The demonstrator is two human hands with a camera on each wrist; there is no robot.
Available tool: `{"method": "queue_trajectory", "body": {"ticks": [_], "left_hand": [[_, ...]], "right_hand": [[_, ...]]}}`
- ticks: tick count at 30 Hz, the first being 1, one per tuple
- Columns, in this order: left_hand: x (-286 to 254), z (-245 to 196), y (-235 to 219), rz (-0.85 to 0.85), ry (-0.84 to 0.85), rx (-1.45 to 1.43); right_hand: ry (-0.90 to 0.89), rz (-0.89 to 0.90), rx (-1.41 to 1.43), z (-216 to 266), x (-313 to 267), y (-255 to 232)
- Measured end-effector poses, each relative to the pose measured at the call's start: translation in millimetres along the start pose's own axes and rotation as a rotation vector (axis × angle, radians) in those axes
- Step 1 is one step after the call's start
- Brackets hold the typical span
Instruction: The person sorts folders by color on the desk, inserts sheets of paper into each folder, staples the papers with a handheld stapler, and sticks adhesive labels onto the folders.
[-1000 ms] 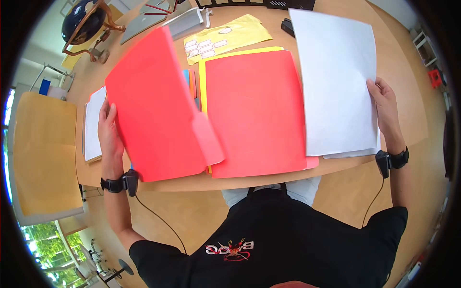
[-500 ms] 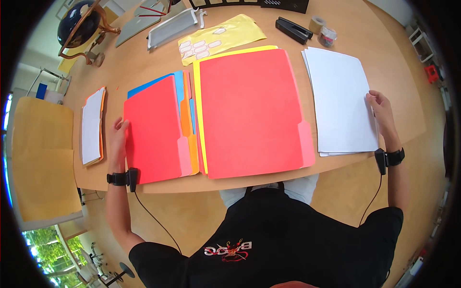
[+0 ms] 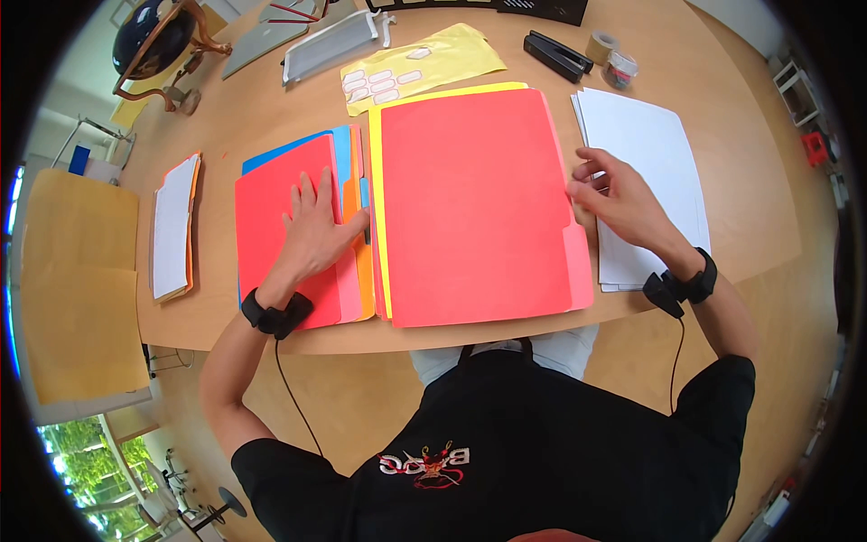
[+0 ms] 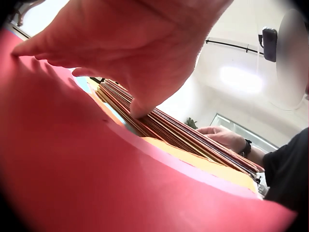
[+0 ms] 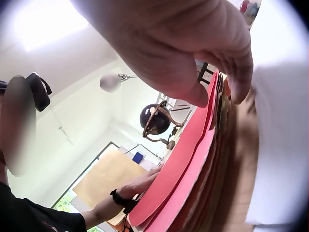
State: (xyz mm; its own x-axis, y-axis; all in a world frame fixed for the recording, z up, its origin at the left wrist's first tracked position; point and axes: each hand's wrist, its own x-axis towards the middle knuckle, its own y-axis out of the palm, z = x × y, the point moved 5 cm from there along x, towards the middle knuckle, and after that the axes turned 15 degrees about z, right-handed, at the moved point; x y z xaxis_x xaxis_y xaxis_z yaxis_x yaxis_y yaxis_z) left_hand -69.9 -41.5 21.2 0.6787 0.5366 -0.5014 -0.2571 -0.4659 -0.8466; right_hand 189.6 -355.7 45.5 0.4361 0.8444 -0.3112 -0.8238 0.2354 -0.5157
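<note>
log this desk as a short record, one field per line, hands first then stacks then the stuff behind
left hand: fingers spread over the smaller folder stack
right hand: at the right edge of the larger folder stack, fingers bent, contact unclear
smaller stack: red on top, blue and orange showing
larger stack: red on top, yellow showing
right side: white sheets
far left: white-topped pile
behind: yellow sheet with pale labels, black stapler, tape roll

You're in what looks like an office: your worktop (image 3: 754,221) carries coloured folders (image 3: 474,208) and white sheets (image 3: 659,144), with a stapler (image 3: 558,57) at far right and a globe (image 3: 152,41) at far left.
</note>
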Motion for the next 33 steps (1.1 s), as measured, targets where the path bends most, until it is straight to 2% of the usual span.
{"method": "queue_trajectory", "body": {"ticks": [4,7,9,10,12,13,15,19,21,23,25,27,28,30,33], "left_hand": [[2,4,3,0.053,0.022,-0.033],[-1,6,5,0.019,0.023,0.055],[-2,2,-2,-0.153,0.291,-0.027],[-3,-1,-3,-0.152,0.29,-0.031],[-9,-15,-13,-0.174,0.513,-0.468],[-10,-22,-15,-0.177,0.515,-0.472],[-8,-35,-11,-0.008,0.555,-0.693],[-6,-46,-16,-0.034,0.452,-0.573],[-2,-47,-13,0.194,0.353,-0.946],[-7,-52,-20,0.237,0.348,-1.001],[-10,-56,-23,0.282,0.338,-1.059],[-12,-63,-23,0.406,0.354,-1.104],[-13,-65,-22,0.405,0.353,-1.103],[-13,-66,-22,0.292,0.306,-1.142],[-11,-65,-21,0.319,0.285,-1.092]], "right_hand": [[-0.022,0.073,0.055,14,6,12],[0.0,0.041,0.07,13,9,11],[-0.014,0.05,0.079,8,13,10],[-0.027,0.057,0.089,6,15,10],[-0.036,0.068,0.134,3,16,11],[-0.049,0.077,0.182,3,16,11],[-0.043,0.081,0.197,2,16,10],[-0.015,0.105,0.193,0,17,9],[-0.015,0.049,0.159,4,15,9],[-0.017,-0.004,0.124,10,13,10],[-0.065,-0.094,-0.04,24,9,7],[-0.089,-0.098,-0.046,18,12,7],[-0.111,-0.108,-0.053,18,13,6],[-0.09,-0.132,-0.097,22,10,5],[-0.062,-0.134,-0.109,18,11,3]]}}
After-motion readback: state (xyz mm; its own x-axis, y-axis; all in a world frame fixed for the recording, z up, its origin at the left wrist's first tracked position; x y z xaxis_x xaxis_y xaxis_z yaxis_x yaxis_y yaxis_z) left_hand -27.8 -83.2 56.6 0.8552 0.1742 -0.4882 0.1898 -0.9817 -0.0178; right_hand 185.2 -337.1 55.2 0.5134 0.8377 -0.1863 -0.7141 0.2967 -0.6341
